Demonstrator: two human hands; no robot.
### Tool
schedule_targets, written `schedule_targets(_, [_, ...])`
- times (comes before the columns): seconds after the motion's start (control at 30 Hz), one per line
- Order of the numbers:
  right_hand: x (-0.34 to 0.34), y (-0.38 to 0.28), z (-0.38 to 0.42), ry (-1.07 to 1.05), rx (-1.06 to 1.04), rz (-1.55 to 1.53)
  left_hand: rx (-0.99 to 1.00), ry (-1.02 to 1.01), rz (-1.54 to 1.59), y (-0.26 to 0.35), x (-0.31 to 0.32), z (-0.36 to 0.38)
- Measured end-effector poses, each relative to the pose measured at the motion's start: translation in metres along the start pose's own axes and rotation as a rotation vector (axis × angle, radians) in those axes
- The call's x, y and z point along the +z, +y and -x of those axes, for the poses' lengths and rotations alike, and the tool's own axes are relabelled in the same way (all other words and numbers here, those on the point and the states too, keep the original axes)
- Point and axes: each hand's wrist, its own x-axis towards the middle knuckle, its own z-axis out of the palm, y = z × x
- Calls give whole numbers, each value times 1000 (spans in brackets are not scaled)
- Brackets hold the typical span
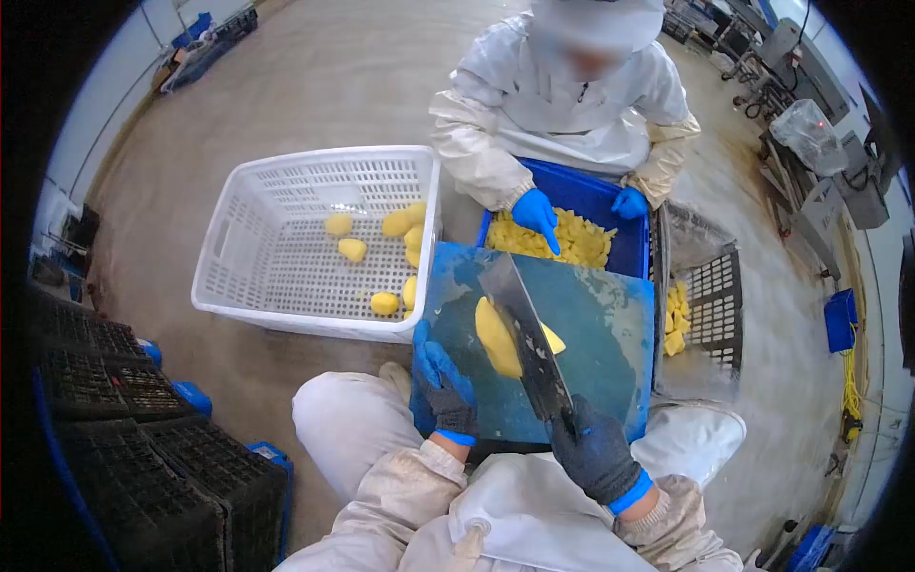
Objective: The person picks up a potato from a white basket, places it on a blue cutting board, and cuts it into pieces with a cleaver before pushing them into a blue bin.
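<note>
A blue cutting board (600, 357) lies in front of my knees. My right hand (593, 448), in a dark glove, is wrapped round the handle of a wide knife (534, 348). The blade crosses the board diagonally, between a large yellow potato piece (497, 338) on its left and a smaller piece (553, 339) partly hidden on its right. At the board's left edge is my left hand (443, 386), in a blue and grey glove, near the white crate; its fingers are close to the edge and what they hold, if anything, is hidden.
A white crate (315, 319) with several peeled potatoes stands at left. Beyond the board, a person in white with blue gloves sits at a blue crate (629, 250) of cut pieces. A black crate (715, 296) is at right; dark stacked crates (143, 477) stand lower left.
</note>
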Motion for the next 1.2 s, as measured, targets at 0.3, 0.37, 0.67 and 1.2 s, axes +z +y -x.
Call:
schedule_targets(0.3, [75,26,-42,-154,111,197,142,-241,-62,-19,15,23])
schedule_targets(0.37, [56,26,-44,-118,94,150,69,-204,89,-10,17,22])
schedule_targets(0.67, [84,61,-54,-119,71,233,153,-318,-102,-32,27,16])
schedule_targets(1.2, [84,34,-23,-164,21,-99,81,-308,-85,-15,-9,34])
